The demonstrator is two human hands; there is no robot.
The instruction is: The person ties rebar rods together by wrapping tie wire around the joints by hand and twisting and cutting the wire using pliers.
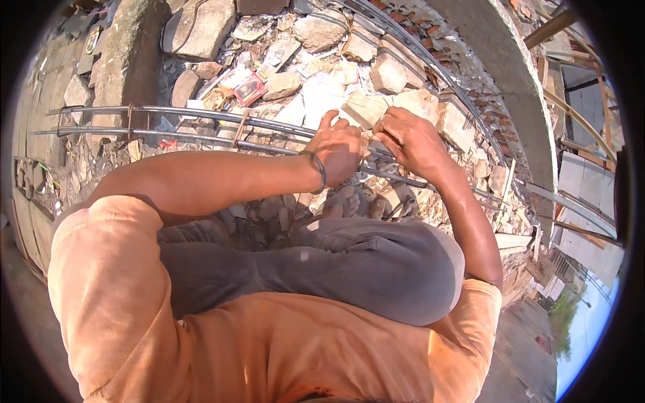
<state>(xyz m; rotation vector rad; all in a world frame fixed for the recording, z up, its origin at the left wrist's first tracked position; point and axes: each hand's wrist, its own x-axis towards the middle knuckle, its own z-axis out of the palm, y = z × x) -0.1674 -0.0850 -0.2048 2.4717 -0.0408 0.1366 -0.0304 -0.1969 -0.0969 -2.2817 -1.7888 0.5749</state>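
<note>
Across the ground in front of the crouching person, a narrow frame of long, straight, dark grey steel bars runs from the far left to beneath both hands and on toward the right, sloping a little downward. As far as it shows, the work is partway along: toward the left end, a grey metal hoop and two rust-brown bent-metal hoops, one further out and one nearer the hands, already cross the bars at spaced intervals. At the hands no finished joint can be made out, and the stretch to the right shows no clear hoop, so that portion seems left to do. The left hand, with a thin black band at its wrist, lies back-up over the bars, its forearm reaching in almost level from a widely bent elbow. Its index finger is raised and the others curl under; whether they clamp a bar or something finer cannot be told. The right hand comes in steeply from the lower right, wrist bent, fingers drawn in toward the thumb just beside the left fingertips. Whether anything is pinched there is too small to tell. Pale broken masonry lies beyond the bars.
</note>
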